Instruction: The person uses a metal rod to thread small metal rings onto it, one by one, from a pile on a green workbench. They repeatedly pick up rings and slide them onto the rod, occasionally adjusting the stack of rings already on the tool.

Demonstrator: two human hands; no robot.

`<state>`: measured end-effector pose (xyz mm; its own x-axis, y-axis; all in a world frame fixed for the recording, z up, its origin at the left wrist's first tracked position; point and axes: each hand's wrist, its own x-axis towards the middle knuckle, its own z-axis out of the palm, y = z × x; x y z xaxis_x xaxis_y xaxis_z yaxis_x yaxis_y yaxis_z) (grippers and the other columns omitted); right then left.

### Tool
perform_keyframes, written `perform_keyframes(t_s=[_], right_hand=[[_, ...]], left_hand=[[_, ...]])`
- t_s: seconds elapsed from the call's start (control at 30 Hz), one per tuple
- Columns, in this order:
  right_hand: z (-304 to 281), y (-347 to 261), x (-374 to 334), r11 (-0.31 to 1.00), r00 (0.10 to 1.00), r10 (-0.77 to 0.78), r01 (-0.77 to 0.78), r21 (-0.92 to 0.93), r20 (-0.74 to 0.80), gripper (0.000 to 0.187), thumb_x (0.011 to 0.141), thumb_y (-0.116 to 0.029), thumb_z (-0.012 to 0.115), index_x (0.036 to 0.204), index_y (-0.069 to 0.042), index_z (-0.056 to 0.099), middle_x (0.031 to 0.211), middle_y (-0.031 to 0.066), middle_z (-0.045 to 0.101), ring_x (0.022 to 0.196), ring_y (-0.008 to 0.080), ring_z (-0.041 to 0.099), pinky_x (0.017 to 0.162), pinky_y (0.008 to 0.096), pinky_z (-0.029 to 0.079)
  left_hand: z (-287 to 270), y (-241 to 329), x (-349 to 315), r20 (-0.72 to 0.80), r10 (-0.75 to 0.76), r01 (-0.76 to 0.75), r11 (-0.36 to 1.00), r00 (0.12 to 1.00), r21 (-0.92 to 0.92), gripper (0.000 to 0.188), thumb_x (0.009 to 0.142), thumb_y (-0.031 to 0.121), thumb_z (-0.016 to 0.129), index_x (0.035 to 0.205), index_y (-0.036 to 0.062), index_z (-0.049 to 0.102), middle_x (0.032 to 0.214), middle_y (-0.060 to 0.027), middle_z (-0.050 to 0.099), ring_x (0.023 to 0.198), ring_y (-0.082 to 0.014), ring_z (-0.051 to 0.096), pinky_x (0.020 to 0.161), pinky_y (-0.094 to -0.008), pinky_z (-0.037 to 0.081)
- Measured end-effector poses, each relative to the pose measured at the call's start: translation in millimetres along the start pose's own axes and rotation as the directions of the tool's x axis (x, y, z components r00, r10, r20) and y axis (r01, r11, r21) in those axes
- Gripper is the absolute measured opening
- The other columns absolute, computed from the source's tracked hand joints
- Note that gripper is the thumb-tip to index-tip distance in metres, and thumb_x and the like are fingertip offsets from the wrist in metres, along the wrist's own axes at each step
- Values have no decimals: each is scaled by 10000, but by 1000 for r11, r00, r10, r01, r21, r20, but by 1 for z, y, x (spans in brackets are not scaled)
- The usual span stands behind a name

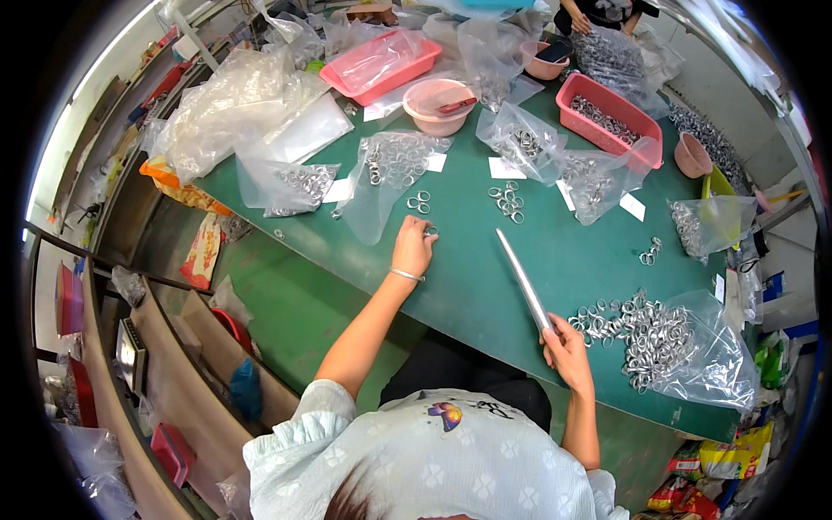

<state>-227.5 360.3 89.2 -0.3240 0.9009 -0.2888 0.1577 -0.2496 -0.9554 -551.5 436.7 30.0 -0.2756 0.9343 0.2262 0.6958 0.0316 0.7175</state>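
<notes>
My left hand (411, 248) is closed over the near edge of the green table, pinching a silver ring (432, 231) at its fingertips. Just beyond it lie a few loose rings (419, 203). On the right, my right hand (566, 348) grips the thick end of a tapered metal ring mandrel (522, 282), whose thin tip points up and left over the table. A large heap of silver rings (646, 336) spreads beside the right hand, partly on a clear plastic bag (719, 360). Farther off, between the hands, sits a small cluster of rings (507, 202).
Clear bags of rings (387, 165) and white paper slips (507, 168) line the table's middle. Behind stand pink trays (572, 108) and a pink bowl (429, 121) with a red object across it. A co-worker's hand (581, 23) rests near a full bag at the far side.
</notes>
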Motion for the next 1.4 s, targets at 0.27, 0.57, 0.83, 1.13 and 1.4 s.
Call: perform_keyframes(t_s=[0.27,0.57,0.83,1.13,1.4], right_hand=[[-22,-6,-23,991,994,-77,86,-106,80,335,809,-66,607,1119,46,549,713,12,511,553,51,406,473,204,313],[-54,-18,-62,997,997,-70,70,19,21,326,736,-32,648,1048,37,590,717,30,525,555,78,403,480,222,319],[-86,-37,-90,717,824,-552,392,-576,-127,378,620,-41,734,984,-13,639,745,88,584,594,191,581,511,282,454],[-117,-39,-113,598,710,-684,412,-687,-169,370,577,-41,751,933,-18,654,750,70,595,553,177,568,469,269,431],[-126,-43,-128,581,667,-713,392,-713,-215,357,569,-51,757,909,-10,656,754,76,601,568,192,578,487,278,441]], left_hand=[[-22,69,-30,423,-13,415,229,906,-881,282,818,-14,590,1095,-47,549,991,-98,611,900,-146,589,830,-271,481],[-7,133,-50,485,152,443,243,861,-863,327,793,9,624,1099,-73,544,1015,-111,577,946,-175,564,878,-344,468],[9,182,-60,397,226,305,354,890,-884,363,740,47,681,1058,-85,566,1065,-150,526,957,-208,528,867,-334,438],[34,224,-67,445,309,326,367,841,-871,359,702,46,703,1016,-73,577,1014,-149,523,923,-220,504,826,-318,405],[44,235,-67,451,433,343,307,781,-888,332,727,-36,669,1035,-93,560,1087,-136,501,964,-191,519,789,-276,450]])
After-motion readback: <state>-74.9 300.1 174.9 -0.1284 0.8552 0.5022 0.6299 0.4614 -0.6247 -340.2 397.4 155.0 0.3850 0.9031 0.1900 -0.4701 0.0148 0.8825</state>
